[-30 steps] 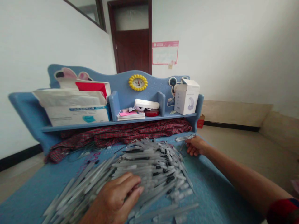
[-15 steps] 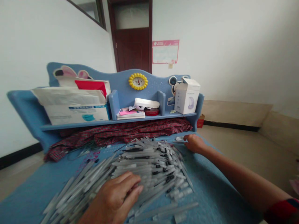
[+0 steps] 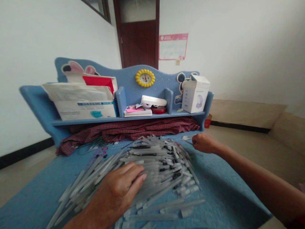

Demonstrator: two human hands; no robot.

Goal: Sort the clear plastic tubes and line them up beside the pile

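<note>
A large heap of translucent pens and pen barrels (image 3: 150, 159), some with black ends, spreads over the blue table (image 3: 214, 190). My left hand (image 3: 121, 186) is over the near left of the heap, fingers curled and thumb drawn in beside them; whatever it may hold is hidden. At the far right edge of the table, my right hand (image 3: 204, 143) is closed, with a thin pen (image 3: 187, 141) running to its fingertips. Beside those fingertips a small group of pale pens (image 3: 187, 137) lies apart from the heap.
Behind the heap a red checked cloth (image 3: 133, 128) lies under a blue shelf (image 3: 105, 120). On the shelf are a mask box (image 3: 88, 109), stacked papers (image 3: 138, 112), a red round tin (image 3: 158, 110) and a white box (image 3: 195, 95). A yellow flower clock (image 3: 145, 78) is on its back.
The view has shifted, so the shelf and table appear slightly higher and further right. Both hands stay near the same places, the left over the heap and the right by the small pen group.
</note>
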